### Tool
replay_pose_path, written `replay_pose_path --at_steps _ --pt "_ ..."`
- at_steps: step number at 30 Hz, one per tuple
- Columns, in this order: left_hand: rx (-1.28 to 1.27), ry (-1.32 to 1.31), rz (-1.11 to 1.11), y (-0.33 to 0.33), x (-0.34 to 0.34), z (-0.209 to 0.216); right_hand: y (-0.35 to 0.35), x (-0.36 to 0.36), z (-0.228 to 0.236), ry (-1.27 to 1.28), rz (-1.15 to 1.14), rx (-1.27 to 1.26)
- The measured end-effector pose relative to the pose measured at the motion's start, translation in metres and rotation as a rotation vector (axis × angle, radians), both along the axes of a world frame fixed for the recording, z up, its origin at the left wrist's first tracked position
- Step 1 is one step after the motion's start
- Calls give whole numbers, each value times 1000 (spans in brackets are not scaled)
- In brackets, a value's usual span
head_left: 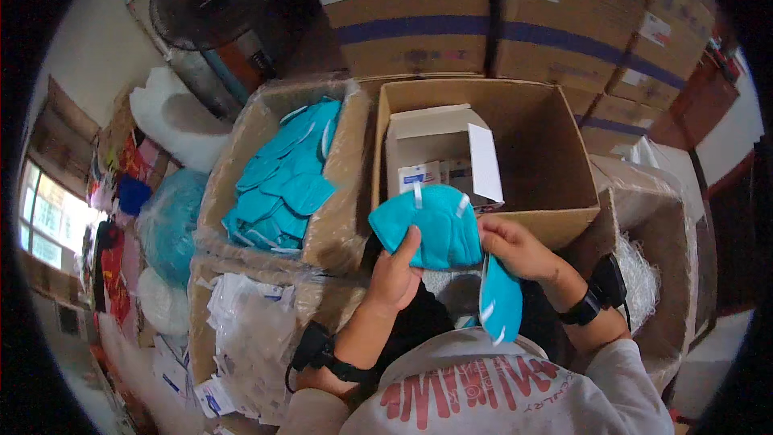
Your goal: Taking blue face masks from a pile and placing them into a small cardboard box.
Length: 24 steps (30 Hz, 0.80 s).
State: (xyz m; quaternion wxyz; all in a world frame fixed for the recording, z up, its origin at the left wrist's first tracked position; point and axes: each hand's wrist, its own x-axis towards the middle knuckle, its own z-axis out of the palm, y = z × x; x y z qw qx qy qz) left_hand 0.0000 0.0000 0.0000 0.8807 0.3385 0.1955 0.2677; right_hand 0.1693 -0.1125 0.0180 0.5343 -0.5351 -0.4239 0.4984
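Observation:
My left hand (394, 278) grips a teal cup-shaped face mask (427, 229) by its lower left edge, thumb on the front. White strap ends show along the mask's top. My right hand (515, 248) is closed at that mask's right side, and a second teal mask (500, 302) hangs below its fingers, seen nearly edge-on. Whether the right fingers also pinch the first mask is hidden. Just beyond both hands, a small white carton (431, 130) with its flap up sits inside a large open cardboard box (547, 217); printed packets lie within the small carton.
To the left, a plastic-lined box (342, 201) holds a heap of teal masks (286, 177). Nearer is a box of clear and white packets (250, 322). A box (672, 274) at right contains white stringy material (640, 286). Large cartons (411, 0) are stacked behind.

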Motion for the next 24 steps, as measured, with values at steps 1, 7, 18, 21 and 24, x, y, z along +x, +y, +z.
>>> replay_pose_path --at_steps 1,7,18,21,24 --pt "58 55 66 3 5 -2 -3 6 -8 -28 -202 -49" --pt "44 349 150 -24 13 -30 -60 67 -87 711 -876 -101" --pt "-22 478 -41 -88 -2 -56 3 24 -74 927 -803 -134" --pt "-94 365 35 -87 4 -47 6 14 -81 888 -784 -87" --pt "-65 274 147 -82 7 -45 1 -7 -83 636 -792 -35"
